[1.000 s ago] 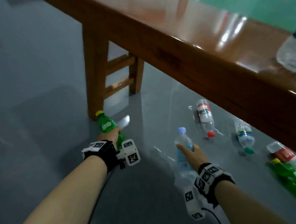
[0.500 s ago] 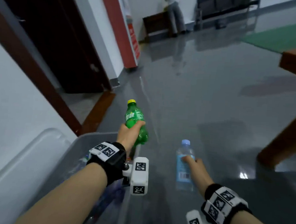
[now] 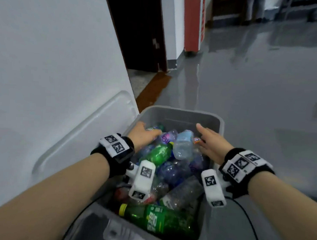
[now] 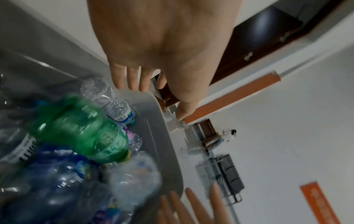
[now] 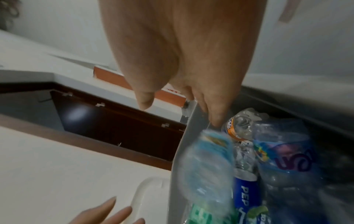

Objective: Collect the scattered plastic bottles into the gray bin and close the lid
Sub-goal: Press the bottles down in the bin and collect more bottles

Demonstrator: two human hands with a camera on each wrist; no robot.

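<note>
Both hands hung over the bin (image 3: 220,123) at lower centre, empty: left hand (image 3: 141,135) with fingers straight and close together, right hand (image 3: 210,142) with fingers spread. Bottles (image 3: 170,168) were heaped to the rim; a stray could roll out or jam the lid (image 3: 76,134), which leaned on the wall at left. Open floor lay to the right.
</note>
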